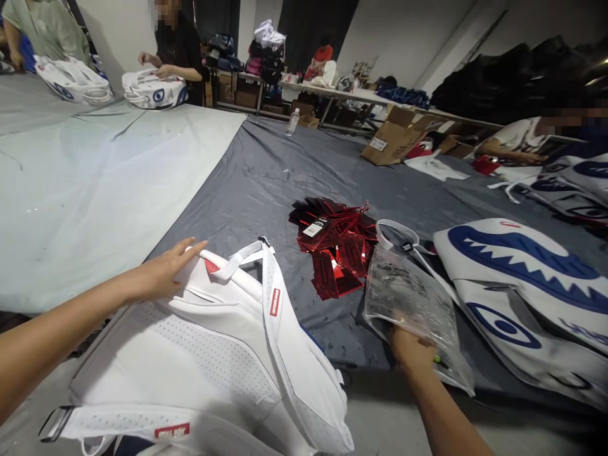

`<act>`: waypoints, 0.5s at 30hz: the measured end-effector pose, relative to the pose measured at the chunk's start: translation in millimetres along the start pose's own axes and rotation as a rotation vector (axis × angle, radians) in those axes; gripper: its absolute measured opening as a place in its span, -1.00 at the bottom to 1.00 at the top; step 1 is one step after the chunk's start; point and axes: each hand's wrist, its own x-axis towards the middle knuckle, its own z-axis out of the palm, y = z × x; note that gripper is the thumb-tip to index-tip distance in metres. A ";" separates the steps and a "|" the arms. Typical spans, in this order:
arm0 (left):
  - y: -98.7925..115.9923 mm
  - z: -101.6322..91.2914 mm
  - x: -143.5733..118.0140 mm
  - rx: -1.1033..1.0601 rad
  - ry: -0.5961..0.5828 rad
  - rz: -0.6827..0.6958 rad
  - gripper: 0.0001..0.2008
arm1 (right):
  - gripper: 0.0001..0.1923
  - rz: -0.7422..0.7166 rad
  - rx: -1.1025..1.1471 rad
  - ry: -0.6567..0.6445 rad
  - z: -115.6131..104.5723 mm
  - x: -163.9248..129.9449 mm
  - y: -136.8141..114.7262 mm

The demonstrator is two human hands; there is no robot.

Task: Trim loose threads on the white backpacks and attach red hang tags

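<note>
A white backpack (213,329) lies in front of me with its dotted back panel and shoulder straps up. Small red labels mark the straps. My left hand (164,269) rests on the upper left edge of this backpack, fingers stretched along it. On the right, my right hand (412,348) is at a clear plastic bag (418,291). Its fingers are hidden behind the cloudy plastic, so their grip does not show. Between the two bags lies a pile of red and black hang tags (335,237), one showing a white barcode label.
Another white backpack (527,278) with a blue toothed mouth and eye lies at right. Farther off are a plastic bottle (293,121), a cardboard box (396,136) and more backpacks (154,88). Several people work around the grey-covered table (266,171).
</note>
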 end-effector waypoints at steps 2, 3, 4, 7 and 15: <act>2.5 -0.8 -2.6 -0.012 0.007 -0.012 -0.12 | -0.60 0.036 -0.025 -0.070 0.4 -2.1 -0.5; 2.5 -0.6 -3.5 -0.014 0.013 -0.019 -0.16 | -0.61 0.047 -0.035 -0.107 0.3 -2.9 -0.1; 1.4 -0.1 -3.8 -0.011 0.020 -0.023 -0.19 | -0.62 0.057 -0.038 -0.136 0.1 -3.6 0.6; -7.5 2.8 0.1 0.029 0.046 0.000 -0.22 | -0.68 0.099 -0.046 -0.182 -0.8 -4.9 3.4; -30.0 12.0 12.3 0.119 0.077 0.046 -0.24 | -0.57 0.117 -0.009 -0.117 -4.3 -30.4 -10.6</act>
